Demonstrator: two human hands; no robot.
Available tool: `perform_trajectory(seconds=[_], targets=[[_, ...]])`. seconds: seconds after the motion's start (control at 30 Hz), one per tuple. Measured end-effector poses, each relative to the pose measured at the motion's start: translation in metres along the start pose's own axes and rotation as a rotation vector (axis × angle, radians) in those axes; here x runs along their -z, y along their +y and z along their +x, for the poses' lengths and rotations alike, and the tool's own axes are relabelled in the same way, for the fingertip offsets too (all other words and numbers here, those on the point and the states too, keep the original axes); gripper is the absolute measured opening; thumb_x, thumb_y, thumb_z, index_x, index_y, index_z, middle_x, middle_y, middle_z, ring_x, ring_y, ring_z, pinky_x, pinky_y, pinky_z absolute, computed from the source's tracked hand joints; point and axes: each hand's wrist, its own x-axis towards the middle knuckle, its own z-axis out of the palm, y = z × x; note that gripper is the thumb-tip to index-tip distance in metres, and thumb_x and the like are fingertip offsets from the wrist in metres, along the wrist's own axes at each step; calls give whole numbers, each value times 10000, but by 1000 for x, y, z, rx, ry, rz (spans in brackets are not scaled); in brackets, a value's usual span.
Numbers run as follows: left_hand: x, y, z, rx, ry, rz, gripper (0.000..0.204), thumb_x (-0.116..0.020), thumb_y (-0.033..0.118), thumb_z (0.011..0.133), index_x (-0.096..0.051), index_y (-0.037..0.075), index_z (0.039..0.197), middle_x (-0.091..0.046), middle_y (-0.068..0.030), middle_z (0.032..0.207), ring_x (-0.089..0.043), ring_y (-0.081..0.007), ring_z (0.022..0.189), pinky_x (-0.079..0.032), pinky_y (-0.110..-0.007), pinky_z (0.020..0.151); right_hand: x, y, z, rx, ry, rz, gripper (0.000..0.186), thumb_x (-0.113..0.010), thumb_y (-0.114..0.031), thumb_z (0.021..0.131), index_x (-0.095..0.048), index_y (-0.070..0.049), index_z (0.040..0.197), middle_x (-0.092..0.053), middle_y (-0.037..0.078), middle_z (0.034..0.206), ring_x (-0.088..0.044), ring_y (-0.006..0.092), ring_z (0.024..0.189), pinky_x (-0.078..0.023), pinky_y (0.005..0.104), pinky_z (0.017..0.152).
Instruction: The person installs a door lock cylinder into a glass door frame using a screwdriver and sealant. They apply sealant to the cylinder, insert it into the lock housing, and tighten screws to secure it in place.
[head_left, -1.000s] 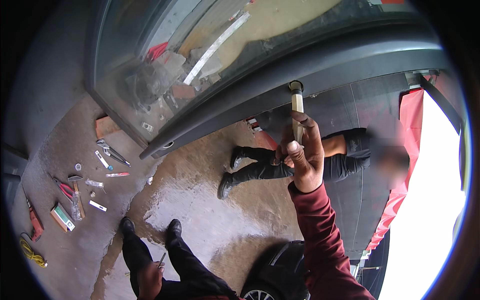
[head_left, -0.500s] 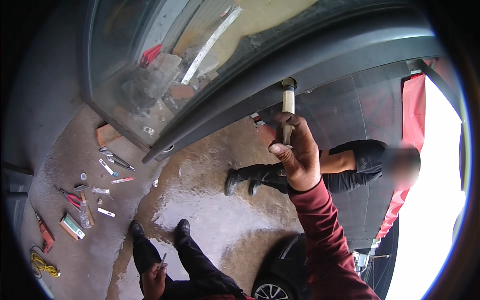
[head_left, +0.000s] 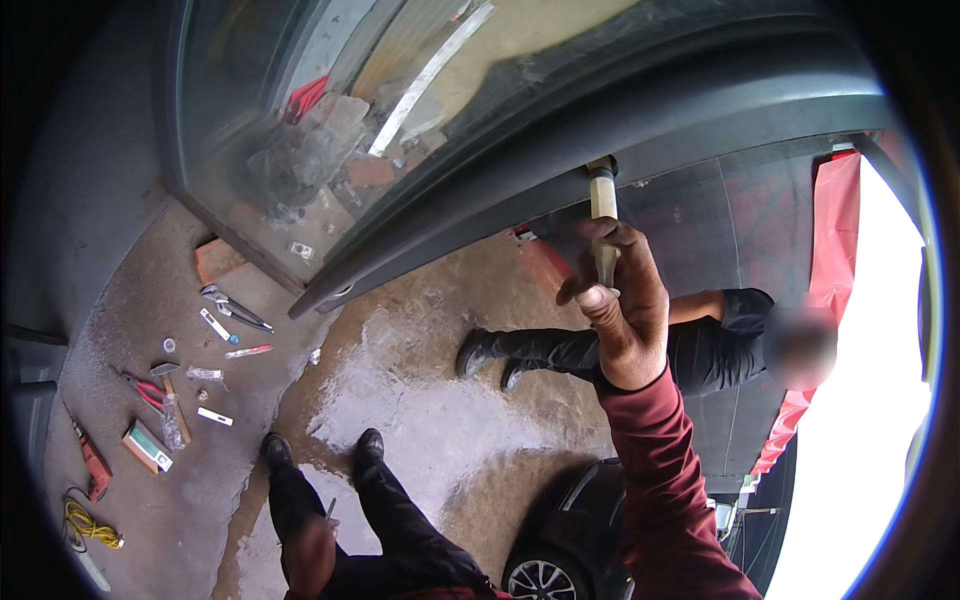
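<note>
My right hand [head_left: 635, 325] is raised in front of me, its fingers and thumb closed around a pale brass-coloured fitting [head_left: 603, 200]. The fitting has flat sides, a narrower waist and a flared lower end. Its dark upper end sits in or against a round hole in a dark metal panel [head_left: 720, 110]; how deep cannot be seen. Low in the view, by my thigh, my left hand [head_left: 310, 550] is closed on a thin pale stick [head_left: 331, 508] that points upward. The stick's kind is too small to make out.
On the ground at left lie pliers [head_left: 236, 308], a hammer [head_left: 175, 400], a red power tool [head_left: 92, 465], a yellow cord [head_left: 90, 525] and a brick [head_left: 218, 260]. Another person [head_left: 715, 340] stands behind my right hand. A dark car [head_left: 560, 540] is at lower middle; glass [head_left: 330, 170] stands upper left.
In the picture, the panel, fitting and my right hand sit slightly farther right and lower. The other person's arm is lower. Both my hands keep their grip.
</note>
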Motion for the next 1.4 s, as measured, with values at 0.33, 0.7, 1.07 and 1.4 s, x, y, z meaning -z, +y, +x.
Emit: perform_trajectory(seconds=[0.33,0.7,1.07,1.4], targets=[[4,7,-2,-23,31,23,203,-611,205,980,-694,23,1016,-535,34,697,-469,-46,632,-383,-235,580,2,-5,0,-9,9,-62,446,-710,-206,948,-513,9,1286,-558,34,1144,-420,92,785,-401,248,741],[5,14,-5,10,28,27,211,-609,206,975,-698,20,1016,-567,26,711,-486,-51,632,-397,-237,588,9,-7,-2,-29,-31,-46,394,-672,-195,974,-511,5,1273,-547,19,1089,-413,86,780,-418,245,735],[6,18,-6,-4,35,18,194,-611,198,971,-704,33,1015,-556,30,689,-488,-50,629,-389,-237,582,10,-9,-2,-44,-8,-58,523,-674,-302,978,-450,27,1318,-474,30,888,-540,115,803,-501,272,776],[3,13,-5,-2,30,42,187,-602,193,980,-698,34,1007,-520,32,668,-470,-53,618,-370,-241,572,20,-9,-17,-92,-13,-95,484,-627,-306,1004,-451,6,1329,-465,38,932,-502,117,836,-484,288,797]])
